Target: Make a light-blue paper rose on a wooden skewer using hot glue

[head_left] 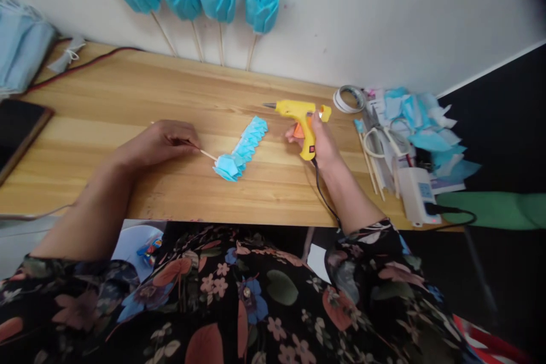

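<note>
Currently right hand point(318, 142) grips yellow glue gun point(301, 116), nozzle toward 9 o'clock, clear of work. Left hand point(164, 139) pinches wooden stick point(208, 153); blue paper flower point(241, 151) lies mid-table, 3 o'clock of it. Judgement: steady the stick, dab sparingly near the folds.

A black garment printed with large flowers and leaves in rust, blue, green and pink is worn; its sleeves end above the bare forearms.
</note>
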{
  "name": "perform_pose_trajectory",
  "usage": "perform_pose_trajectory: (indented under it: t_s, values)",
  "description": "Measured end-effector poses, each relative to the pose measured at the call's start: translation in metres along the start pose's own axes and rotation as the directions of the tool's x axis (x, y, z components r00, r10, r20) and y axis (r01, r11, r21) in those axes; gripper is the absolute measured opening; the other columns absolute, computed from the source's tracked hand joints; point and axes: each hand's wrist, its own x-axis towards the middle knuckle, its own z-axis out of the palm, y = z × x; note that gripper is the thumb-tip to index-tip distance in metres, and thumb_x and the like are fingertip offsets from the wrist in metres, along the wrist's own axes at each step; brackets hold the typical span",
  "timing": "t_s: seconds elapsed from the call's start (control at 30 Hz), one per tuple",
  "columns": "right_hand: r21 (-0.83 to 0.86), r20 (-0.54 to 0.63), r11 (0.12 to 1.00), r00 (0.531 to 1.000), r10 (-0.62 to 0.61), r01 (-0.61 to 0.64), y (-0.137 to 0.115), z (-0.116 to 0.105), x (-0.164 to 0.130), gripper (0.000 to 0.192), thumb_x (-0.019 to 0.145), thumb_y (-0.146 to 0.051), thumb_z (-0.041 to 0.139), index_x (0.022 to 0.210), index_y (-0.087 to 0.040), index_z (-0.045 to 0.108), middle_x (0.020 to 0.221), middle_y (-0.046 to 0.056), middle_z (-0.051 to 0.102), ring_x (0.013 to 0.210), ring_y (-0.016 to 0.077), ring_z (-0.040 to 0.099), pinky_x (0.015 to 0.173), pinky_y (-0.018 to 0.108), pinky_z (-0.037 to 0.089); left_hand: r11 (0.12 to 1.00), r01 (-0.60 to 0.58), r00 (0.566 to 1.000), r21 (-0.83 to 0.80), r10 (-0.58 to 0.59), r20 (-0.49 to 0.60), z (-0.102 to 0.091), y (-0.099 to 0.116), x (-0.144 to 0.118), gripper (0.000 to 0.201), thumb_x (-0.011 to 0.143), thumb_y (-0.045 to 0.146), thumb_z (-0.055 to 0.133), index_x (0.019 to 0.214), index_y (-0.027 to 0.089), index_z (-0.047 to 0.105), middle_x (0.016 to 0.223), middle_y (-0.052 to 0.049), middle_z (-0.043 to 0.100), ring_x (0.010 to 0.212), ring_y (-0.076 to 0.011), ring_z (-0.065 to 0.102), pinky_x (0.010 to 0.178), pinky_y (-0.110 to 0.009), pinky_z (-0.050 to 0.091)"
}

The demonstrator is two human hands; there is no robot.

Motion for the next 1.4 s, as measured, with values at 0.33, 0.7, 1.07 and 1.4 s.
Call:
perform_pose_trajectory:
  t_s: [0.33,0.7,1.07,1.4]
  values:
    - [0.422,-0.241,0.899,0.941,0.236,-0.117,-0.01,-0.014,0.021,0.048,0.105,-0.066,0.056,0.099,-0.019,0.069,0.074,-0.001,0.075,0.056,0.0084,0.063,0.063,0.021,0.06,0.996,0.084,0.996,-0.024,-0.085,-0.013,0.005,0.0,0.004,0.032,0.092,0.047,0.065,0.084,0.018,0.075,0.086,-0.005,0.076,0.08,-0.0182,0.067,0.076,-0.025,0.051]
    - [-0.346,-0.244,0.937,0.969,-0.049,-0.039,-0.004,0.029,0.027,0.009,0.087,-0.016,0.075,0.096,-0.018,0.073,0.089,0.005,0.081,0.084,0.0207,0.078,0.087,0.035,0.064,0.992,0.103,0.994,0.072,-0.105,0.024,0.004,-0.024,0.026,0.038,0.08,0.055,0.063,0.086,0.02,0.075,0.089,-0.006,0.077,0.087,-0.0231,0.069,0.079,-0.029,0.051]
    - [-0.77,0.047,0.606,0.964,-0.261,0.202,0.007,0.039,0.056,0.093,0.086,-0.006,0.07,0.171,-0.025,0.036,0.156,0.012,0.066,0.141,0.029,0.066,0.121,0.046,0.048,0.998,-0.015,1.0,0.061,0.016,-0.012,0.006,-0.02,0.021,0.039,0.084,0.059,0.065,0.081,0.021,0.076,0.083,-0.004,0.076,0.08,-0.0201,0.066,0.073,-0.027,0.048]
    - [-0.755,0.381,0.435,0.869,-0.316,0.49,0.009,0.033,0.074,0.079,0.096,-0.016,0.061,0.17,-0.029,0.039,0.167,0.009,0.055,0.153,0.0299,0.055,0.127,0.05,0.044,0.999,0.007,0.999,0.054,-0.009,0.042,0.0,-0.026,0.02,0.04,0.087,0.057,0.063,0.081,0.019,0.074,0.084,-0.006,0.074,0.078,-0.0197,0.066,0.073,-0.027,0.049]
